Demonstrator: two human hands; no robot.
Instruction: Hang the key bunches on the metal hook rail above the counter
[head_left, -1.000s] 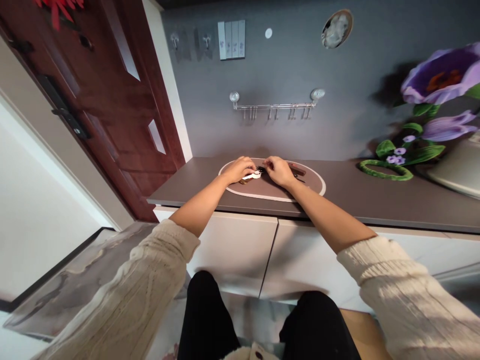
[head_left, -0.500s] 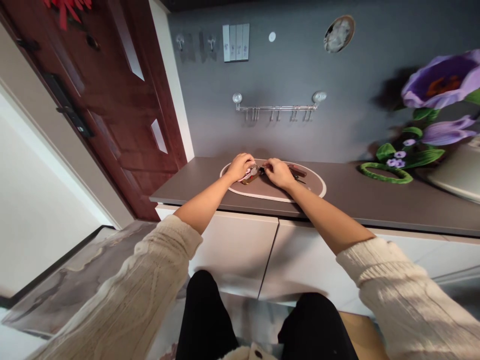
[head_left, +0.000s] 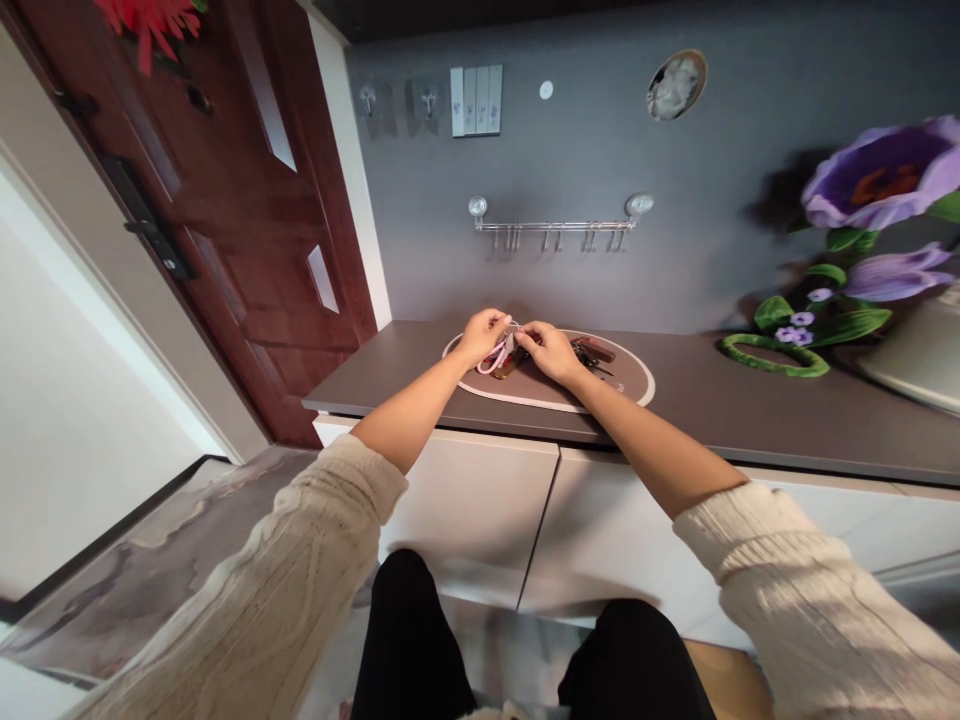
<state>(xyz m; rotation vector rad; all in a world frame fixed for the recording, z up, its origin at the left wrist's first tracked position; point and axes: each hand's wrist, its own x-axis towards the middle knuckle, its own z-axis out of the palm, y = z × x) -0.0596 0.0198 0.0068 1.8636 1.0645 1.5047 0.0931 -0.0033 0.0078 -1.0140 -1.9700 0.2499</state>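
Above an oval brown mat (head_left: 551, 392) with a pale rim, both my hands are raised close together. My left hand (head_left: 484, 335) is closed in a pinch on a thin metal ring (head_left: 514, 324), from which a pink strap loop (head_left: 491, 360) hangs. Fingers of my right hand (head_left: 549, 352) pinch the other side of that ring. Small red and amber-brown pieces (head_left: 510, 366) dangle or lie just below; which, I cannot tell. Right of my right hand, a bunch of dark keys with a brown holder (head_left: 594, 352) rests on the mat.
On the grey wall is a clear rail (head_left: 555, 226) with several small hooks. A green ring base (head_left: 776, 357) with large purple flowers (head_left: 885, 175) stands at the right of the counter (head_left: 697, 400). A dark red door (head_left: 247, 200) is at the left.
Both hands have lifted slightly from the mat. The thin ring now shows between my fingertips, and the pink strap hangs more in the open. The view has tilted up a little.
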